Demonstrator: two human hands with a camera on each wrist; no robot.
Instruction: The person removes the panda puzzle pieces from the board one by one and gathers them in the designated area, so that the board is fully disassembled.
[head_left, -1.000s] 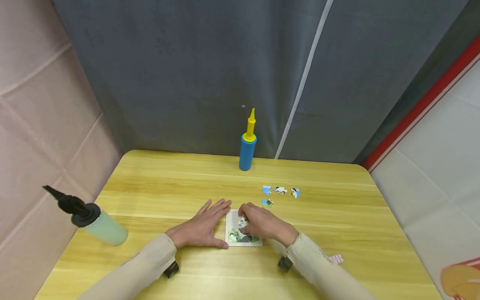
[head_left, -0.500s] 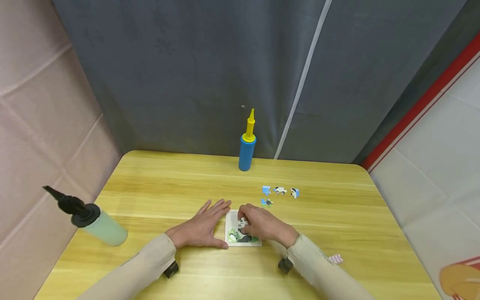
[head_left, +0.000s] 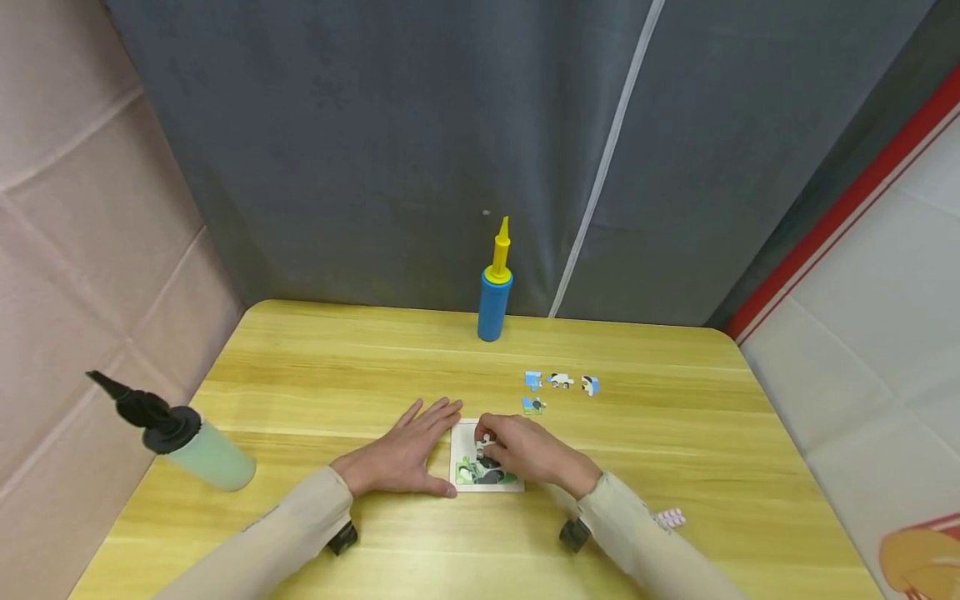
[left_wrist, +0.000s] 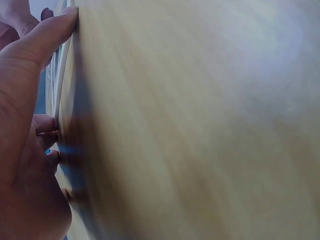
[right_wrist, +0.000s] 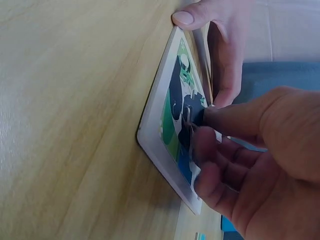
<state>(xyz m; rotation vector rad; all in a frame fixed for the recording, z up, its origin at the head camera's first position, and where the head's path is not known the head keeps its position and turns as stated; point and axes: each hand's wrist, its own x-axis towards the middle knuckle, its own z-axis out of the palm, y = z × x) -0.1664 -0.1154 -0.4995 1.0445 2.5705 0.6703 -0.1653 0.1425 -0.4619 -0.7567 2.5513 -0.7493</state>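
the puzzle board (head_left: 463,446) lies flat on the table (head_left: 315,375), low and just left of centre in the head view, its white frame showing around a green and black picture. your right hand (head_left: 525,454) sits over the right part of the board with its fingers curled down; in the right wrist view your fingertips (right_wrist: 202,117) pinch a small dark puzzle piece (right_wrist: 191,116) against the board's picture, so that hand is clamped on the piece. the board (right_wrist: 172,125) there runs as a slanted white-edged slab up the middle of the frame.

your left hand (head_left: 401,454) lies flat on the table just to the left of the board, fingers straight and spread, thumb along the board's lower left corner; it holds nothing. in the right wrist view that thumb (right_wrist: 192,17) touches the board's corner at the top of the frame. the left wrist view is mostly blurred wood, with your left hand (left_wrist: 25,100) at the left edge and its thumb tip pressed at the board's thin edge.

four loose puzzle pieces (head_left: 558,382) lie up and to the right of the board, near it but apart from your hands. a blue pump with a yellow nozzle (head_left: 493,287) stands upright at the table's far edge, upper centre of the frame. a pale green pump with a black top (head_left: 187,446) lies tilted at the table's left edge. a small pink thing (head_left: 671,518) sits by your right sleeve, too small to make out.
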